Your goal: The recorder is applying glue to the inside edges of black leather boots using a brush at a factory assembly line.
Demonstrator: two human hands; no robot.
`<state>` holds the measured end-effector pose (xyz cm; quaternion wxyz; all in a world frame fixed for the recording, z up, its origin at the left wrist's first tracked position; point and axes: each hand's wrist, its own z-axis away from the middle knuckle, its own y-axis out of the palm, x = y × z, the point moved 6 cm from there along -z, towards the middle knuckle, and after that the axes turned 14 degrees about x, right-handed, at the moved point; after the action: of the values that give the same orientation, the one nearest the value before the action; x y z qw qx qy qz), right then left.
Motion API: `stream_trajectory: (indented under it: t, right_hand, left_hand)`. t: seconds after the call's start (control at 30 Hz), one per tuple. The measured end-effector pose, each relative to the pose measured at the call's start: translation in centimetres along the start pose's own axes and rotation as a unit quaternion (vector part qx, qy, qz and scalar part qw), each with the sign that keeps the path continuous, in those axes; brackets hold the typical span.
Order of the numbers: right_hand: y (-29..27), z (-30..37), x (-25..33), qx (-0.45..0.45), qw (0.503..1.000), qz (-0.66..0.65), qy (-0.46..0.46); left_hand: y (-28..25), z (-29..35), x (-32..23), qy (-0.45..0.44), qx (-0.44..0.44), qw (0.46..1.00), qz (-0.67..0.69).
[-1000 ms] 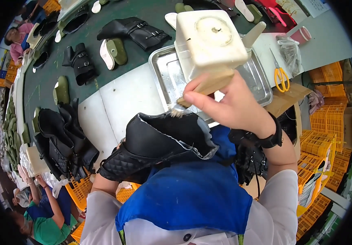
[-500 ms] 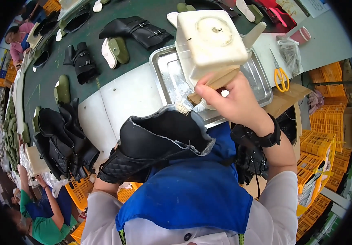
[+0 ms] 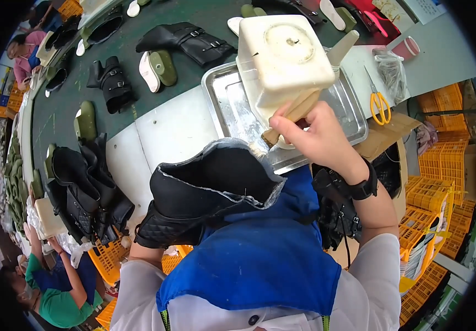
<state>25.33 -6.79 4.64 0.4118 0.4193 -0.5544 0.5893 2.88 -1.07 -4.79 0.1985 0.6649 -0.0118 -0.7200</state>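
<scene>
In my right hand (image 3: 318, 135) is a wooden-handled brush (image 3: 302, 105), gripped between thumb and fingers. Its pale bristles (image 3: 258, 148) are at the far rim of a black boot upper (image 3: 194, 190), whose open top has a greyish raw edge and whose lower part is quilted. The upper is held up in front of my blue apron. My left forearm (image 3: 145, 254) runs up beneath it; that hand is hidden behind the upper, which it supports. Just beyond my right hand, an upturned white plastic container (image 3: 287, 52) stands in a metal tray (image 3: 221, 110).
Yellow-handled scissors (image 3: 380, 105) lie right of the tray. Black boot uppers (image 3: 89, 190) pile up at left; a buckled boot (image 3: 188, 43) and green soles (image 3: 163, 67) lie on the green table (image 3: 144, 105). Orange crates (image 3: 442, 160) stand at right. Two co-workers (image 3: 64, 303) are at left.
The boot upper has shifted slightly left and its opening has tilted up. My right hand and the brush have moved a little right and down along the rim.
</scene>
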Motion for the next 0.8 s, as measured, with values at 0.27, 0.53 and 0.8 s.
stream_trajectory:
  t: [0.27,0.53,0.8]
  right_hand:
    - [-2.9,1.5,0.0,-0.100,0.991,-0.088,0.022]
    - [-6.3,4.3,-2.9,-0.162,0.985,-0.049,0.031]
    - [-4.1,3.7,-5.8,-0.107,0.983,0.128,0.082]
  left_hand:
    - [-2.0,-0.4,-0.2,0.007,0.003,1.000,0.023]
    - [-4.2,0.8,-4.7,0.127,-0.122,0.983,0.047]
    - [-3.4,1.9,-7.1,0.132,-0.241,0.938,-0.209]
